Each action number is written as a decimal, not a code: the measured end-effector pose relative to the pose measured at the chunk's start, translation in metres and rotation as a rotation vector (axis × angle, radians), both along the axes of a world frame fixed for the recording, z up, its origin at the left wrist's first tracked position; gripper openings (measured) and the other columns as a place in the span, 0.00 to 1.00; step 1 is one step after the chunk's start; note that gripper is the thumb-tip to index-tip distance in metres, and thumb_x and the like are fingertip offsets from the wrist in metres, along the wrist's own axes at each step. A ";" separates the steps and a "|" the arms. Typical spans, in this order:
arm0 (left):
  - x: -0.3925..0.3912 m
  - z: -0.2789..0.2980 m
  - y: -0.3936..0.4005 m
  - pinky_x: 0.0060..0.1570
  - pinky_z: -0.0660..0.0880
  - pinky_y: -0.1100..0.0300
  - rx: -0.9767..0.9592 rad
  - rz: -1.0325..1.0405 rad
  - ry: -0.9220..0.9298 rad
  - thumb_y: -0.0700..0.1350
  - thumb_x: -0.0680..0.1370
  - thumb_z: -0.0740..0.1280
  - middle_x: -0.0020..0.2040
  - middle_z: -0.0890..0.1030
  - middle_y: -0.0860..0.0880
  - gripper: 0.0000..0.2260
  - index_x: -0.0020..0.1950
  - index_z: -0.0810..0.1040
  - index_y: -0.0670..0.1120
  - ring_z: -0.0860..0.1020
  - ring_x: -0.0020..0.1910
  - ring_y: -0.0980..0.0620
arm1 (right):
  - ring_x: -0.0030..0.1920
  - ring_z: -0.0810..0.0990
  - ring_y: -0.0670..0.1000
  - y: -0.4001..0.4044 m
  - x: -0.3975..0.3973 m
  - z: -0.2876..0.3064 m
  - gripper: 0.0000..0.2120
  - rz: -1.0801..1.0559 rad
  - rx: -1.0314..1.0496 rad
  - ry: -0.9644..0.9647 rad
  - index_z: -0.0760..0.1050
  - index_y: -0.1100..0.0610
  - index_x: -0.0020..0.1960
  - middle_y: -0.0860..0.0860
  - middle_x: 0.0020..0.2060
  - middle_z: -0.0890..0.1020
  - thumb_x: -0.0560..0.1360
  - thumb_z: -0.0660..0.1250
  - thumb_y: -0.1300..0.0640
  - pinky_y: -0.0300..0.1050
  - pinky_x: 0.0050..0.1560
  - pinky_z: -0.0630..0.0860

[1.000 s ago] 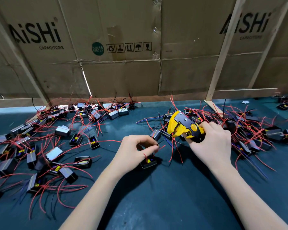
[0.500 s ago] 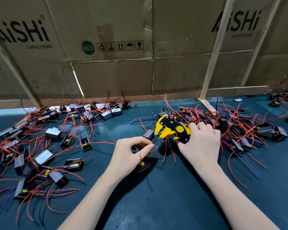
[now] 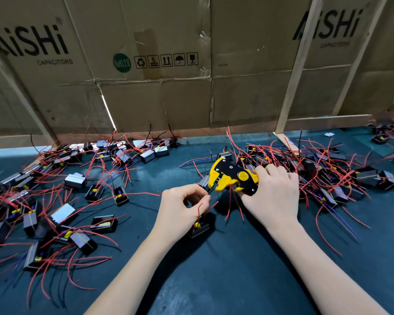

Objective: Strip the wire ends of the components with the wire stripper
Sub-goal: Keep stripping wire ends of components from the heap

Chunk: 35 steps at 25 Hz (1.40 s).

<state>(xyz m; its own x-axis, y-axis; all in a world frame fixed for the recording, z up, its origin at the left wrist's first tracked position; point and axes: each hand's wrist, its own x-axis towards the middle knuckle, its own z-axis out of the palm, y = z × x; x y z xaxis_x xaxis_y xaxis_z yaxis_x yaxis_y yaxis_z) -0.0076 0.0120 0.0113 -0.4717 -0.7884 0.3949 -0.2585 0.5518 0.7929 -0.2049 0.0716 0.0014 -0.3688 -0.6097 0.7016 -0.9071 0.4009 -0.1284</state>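
Components (image 3: 55, 201) litter dark mat (image 3: 214, 280); cardboard wall (image 3: 159, 98) behind.

The wire stripper (image 3: 233, 178) is yellow and black, with a round yellow disc set in its black body. The table (image 3: 237, 269) is covered in dark teal. The components (image 3: 75, 180) scattered over it are black boxes, several with silver-grey faces and small yellow and blue parts inside; most of their wires (image 3: 271, 153) are red, a few blue or black. The one component (image 3: 199, 227) by the left hand is black with a yellow spot and a red wire. The cardboard wall (image 3: 157, 105) behind is brown — printed with black "AiSHi CAPACITORS" lettering, black handling symbols and a green round "RoHS 2.0" mark (image 3: 122, 62). The wooden battens (image 3: 298, 71) are pale.
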 end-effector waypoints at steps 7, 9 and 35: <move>0.000 -0.001 -0.002 0.33 0.68 0.66 -0.003 -0.005 -0.013 0.38 0.74 0.72 0.29 0.80 0.49 0.06 0.37 0.81 0.46 0.72 0.28 0.59 | 0.36 0.78 0.58 0.000 0.002 0.005 0.17 -0.007 0.109 0.036 0.77 0.56 0.36 0.53 0.32 0.79 0.58 0.78 0.46 0.49 0.42 0.64; 0.000 -0.001 -0.002 0.33 0.68 0.67 -0.018 -0.015 -0.020 0.38 0.74 0.72 0.29 0.80 0.49 0.06 0.37 0.81 0.46 0.72 0.28 0.59 | 0.35 0.79 0.58 0.001 0.001 0.007 0.15 0.002 0.156 0.027 0.75 0.55 0.34 0.52 0.31 0.79 0.59 0.75 0.45 0.48 0.41 0.61; 0.010 -0.004 -0.014 0.36 0.71 0.65 0.129 -0.233 -0.187 0.43 0.78 0.69 0.30 0.78 0.52 0.12 0.34 0.78 0.48 0.73 0.30 0.58 | 0.40 0.76 0.59 0.004 -0.011 -0.004 0.24 0.001 0.027 0.032 0.79 0.60 0.42 0.55 0.36 0.78 0.56 0.80 0.44 0.51 0.45 0.68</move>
<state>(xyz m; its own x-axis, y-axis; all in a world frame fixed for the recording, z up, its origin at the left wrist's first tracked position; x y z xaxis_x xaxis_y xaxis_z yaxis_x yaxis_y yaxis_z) 0.0020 -0.0015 0.0069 -0.7004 -0.6885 0.1882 -0.2848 0.5114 0.8108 -0.2156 0.0753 -0.0030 -0.3456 -0.6294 0.6961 -0.9111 0.4027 -0.0882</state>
